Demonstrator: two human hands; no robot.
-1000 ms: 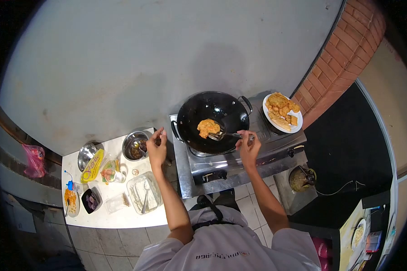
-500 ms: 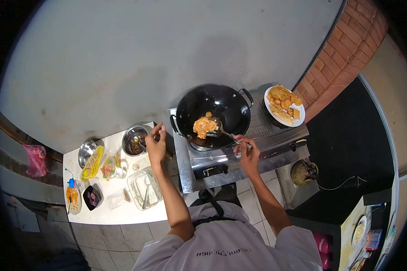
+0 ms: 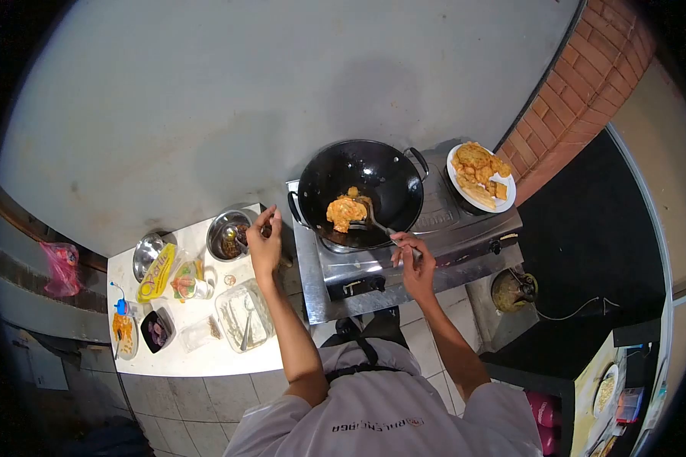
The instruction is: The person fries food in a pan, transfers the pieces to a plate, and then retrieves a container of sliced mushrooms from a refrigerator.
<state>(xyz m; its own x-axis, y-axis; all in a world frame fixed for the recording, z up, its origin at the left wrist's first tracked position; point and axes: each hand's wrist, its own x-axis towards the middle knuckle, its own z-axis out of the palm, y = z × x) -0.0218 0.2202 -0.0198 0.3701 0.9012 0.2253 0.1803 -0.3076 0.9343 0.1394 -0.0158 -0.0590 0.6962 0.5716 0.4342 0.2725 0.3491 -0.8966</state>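
My right hand point(image 3: 413, 263) grips the handle of a metal spatula point(image 3: 386, 228), whose blade reaches into the black wok point(image 3: 396, 179). Against the blade lies an orange-yellow piece of egg-like food point(image 3: 345, 212), with a small scrap just above it. Between the wok and the steel bowl point(image 3: 219, 247) is my left hand point(image 3: 264, 244), raised, its fingers curled and drawn together. Whether anything is pinched in them is too small to see. A spoon and dark contents are in the bowl.
A plate of fried food point(image 3: 480, 177) stands right of the wok on the steel stove point(image 3: 427, 266). On the white table point(image 3: 183, 362) are a glass dish point(image 3: 244, 316) with a spoon, a yellow packet point(image 3: 157, 276) and a black bowl point(image 3: 157, 330). A gas cylinder point(image 3: 513, 292) stands lower right.
The spatula has turned slightly in the wok, its blade now more edge-on beside the food. My right hand has shifted a little; my left hand stays nearly where it was.
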